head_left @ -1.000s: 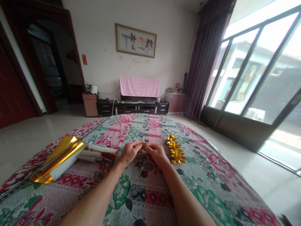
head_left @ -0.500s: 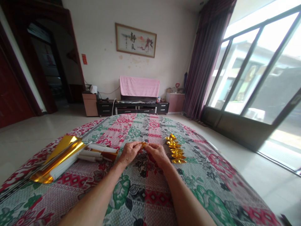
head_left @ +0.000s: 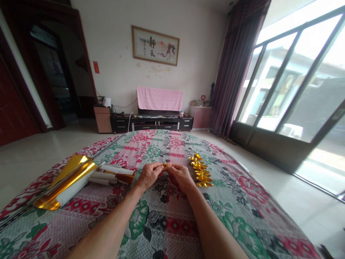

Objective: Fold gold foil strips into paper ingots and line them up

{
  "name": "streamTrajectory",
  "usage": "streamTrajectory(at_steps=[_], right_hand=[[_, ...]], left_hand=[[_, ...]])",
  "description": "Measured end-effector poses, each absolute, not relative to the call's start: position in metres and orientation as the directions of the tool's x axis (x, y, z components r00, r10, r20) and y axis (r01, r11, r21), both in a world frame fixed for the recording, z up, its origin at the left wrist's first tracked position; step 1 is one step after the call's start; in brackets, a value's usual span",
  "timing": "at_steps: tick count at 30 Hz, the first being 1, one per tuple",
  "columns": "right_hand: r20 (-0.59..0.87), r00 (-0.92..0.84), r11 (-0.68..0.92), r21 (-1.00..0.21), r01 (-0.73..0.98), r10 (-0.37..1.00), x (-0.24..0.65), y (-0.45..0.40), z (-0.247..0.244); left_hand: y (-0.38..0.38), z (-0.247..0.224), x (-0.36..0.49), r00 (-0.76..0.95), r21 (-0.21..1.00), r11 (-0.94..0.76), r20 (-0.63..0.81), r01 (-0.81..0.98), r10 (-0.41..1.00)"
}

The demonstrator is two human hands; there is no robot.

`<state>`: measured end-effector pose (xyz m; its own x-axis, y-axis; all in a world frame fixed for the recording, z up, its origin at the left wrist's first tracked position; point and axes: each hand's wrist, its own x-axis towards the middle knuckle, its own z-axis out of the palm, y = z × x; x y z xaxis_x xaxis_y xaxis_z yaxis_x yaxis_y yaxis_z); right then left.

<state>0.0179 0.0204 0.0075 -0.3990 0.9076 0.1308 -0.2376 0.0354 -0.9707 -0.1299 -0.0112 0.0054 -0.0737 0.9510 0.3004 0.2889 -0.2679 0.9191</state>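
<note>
Between my fingertips is a small piece of gold foil paper (head_left: 165,165), mostly covered by the fingers. My left hand (head_left: 149,175) pinches it from the left, and my right hand (head_left: 180,175) grips its other side. Both hands are closed and close together above the patterned cloth. To the right lies a row of folded gold paper ingots (head_left: 201,170), pointed at their ends. On the left rest shiny gold foil sheets (head_left: 71,181), loosely curled with white undersides. Several rolled pieces of paper (head_left: 105,177) lie between those sheets and my left hand.
A floral cloth (head_left: 151,212) covers the round table. Beyond it stands a low black cabinet (head_left: 155,124) with a pink towel (head_left: 160,99) draped over something on top. Purple curtains (head_left: 229,72) and a large glass window (head_left: 291,79) are on the right.
My fingers have shifted slightly around the gold foil paper, and less of it shows now. The ingots and the loose sheets lie where they were.
</note>
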Motion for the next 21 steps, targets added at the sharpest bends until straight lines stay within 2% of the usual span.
streamTrajectory(at_steps=[21], right_hand=[[0.096, -0.363, 0.010, -0.973, -0.231, 0.927, 0.0171, 0.0221, 0.0053]], left_hand=[[-0.0100, 0.0051, -0.1300, -0.062, 0.921, -0.272, 0.300, 0.278, 0.952]])
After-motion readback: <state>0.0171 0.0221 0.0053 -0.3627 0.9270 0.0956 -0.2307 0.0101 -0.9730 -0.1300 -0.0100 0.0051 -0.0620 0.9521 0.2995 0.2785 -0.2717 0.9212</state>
